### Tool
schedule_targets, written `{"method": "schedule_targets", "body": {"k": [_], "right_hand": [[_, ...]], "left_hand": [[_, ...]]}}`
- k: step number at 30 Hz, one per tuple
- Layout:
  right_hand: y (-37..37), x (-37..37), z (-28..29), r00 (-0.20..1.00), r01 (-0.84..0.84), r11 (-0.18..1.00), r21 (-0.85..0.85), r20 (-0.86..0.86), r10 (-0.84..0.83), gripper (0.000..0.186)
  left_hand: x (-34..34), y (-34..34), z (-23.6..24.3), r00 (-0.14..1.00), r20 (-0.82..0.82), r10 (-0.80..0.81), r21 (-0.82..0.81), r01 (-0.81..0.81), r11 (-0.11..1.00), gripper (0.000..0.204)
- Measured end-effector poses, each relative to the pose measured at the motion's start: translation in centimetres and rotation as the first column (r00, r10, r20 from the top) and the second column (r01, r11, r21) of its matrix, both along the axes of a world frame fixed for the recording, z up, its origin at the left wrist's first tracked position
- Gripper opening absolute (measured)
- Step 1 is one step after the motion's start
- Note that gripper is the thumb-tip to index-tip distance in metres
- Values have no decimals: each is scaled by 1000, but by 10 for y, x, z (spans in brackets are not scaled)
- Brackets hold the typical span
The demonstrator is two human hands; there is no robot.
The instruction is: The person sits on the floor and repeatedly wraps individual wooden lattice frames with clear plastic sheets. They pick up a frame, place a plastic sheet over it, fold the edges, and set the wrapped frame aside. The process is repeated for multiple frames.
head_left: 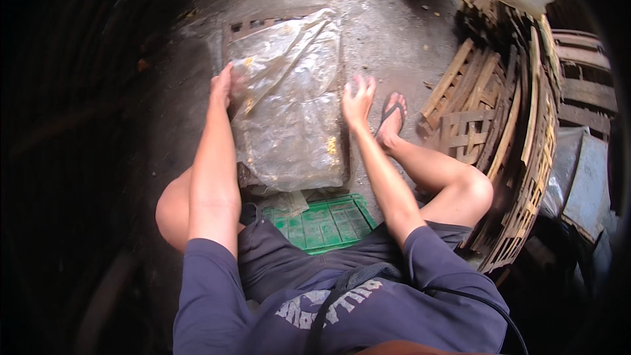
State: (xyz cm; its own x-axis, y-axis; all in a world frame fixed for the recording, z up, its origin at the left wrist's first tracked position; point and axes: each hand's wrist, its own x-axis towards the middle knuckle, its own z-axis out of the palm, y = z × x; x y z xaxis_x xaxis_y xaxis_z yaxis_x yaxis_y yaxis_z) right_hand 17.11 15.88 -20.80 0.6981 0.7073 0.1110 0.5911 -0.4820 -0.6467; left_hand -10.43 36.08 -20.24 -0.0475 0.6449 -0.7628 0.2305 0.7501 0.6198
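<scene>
A wrinkled clear plastic sheet (pixel 289 112) lies over a rectangular, dark-edged frame or crate (pixel 253 25) on the floor between my legs. Its slatted far edge shows past the sheet, but what lies under the plastic is hard to make out. My left hand (pixel 223 85) is at the sheet's left edge, its fingers smeared by motion and partly hidden, so I cannot tell whether they grip the plastic. Just off the right edge, my right hand (pixel 359 100) is open with fingers apart and slightly bent, holding nothing.
A green plastic crate (pixel 322 223) sits under me, close to the sheet's near edge. To the right, slatted wooden panels (pixel 506 118) lean in a stack beside my sandalled foot (pixel 393 113). Beyond them are a grey-blue sheet (pixel 582 177) and more slats (pixel 585 92).
</scene>
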Motion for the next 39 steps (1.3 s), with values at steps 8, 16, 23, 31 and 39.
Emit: {"method": "schedule_targets", "body": {"k": [8, 16, 23, 31, 39], "right_hand": [[-62, -43, -8, 960, -79, 974, -210, -279, 17, 40], [-65, -30, -2, 965, -92, 961, -260, -261, 22, 42], [-74, -42, 7, 976, -105, 941, -321, -216, 36, 56], [-86, -48, 48, 965, -175, 812, -557, -259, 30, 61], [-75, -24, 109, 903, -317, 909, -270, -377, 203, 43]], "left_hand": [[-3, 32, -74, 979, 204, -24, 323, -44, 945, 27], [9, 10, -54, 958, 271, 95, 400, -202, 894, 29], [-6, -6, -65, 731, -533, 426, 615, -11, 789, 62], [22, -36, -33, 714, -582, 389, 423, -143, 895, 57], [104, 36, 82, 959, 58, 276, 854, -191, 484, 43]]}}
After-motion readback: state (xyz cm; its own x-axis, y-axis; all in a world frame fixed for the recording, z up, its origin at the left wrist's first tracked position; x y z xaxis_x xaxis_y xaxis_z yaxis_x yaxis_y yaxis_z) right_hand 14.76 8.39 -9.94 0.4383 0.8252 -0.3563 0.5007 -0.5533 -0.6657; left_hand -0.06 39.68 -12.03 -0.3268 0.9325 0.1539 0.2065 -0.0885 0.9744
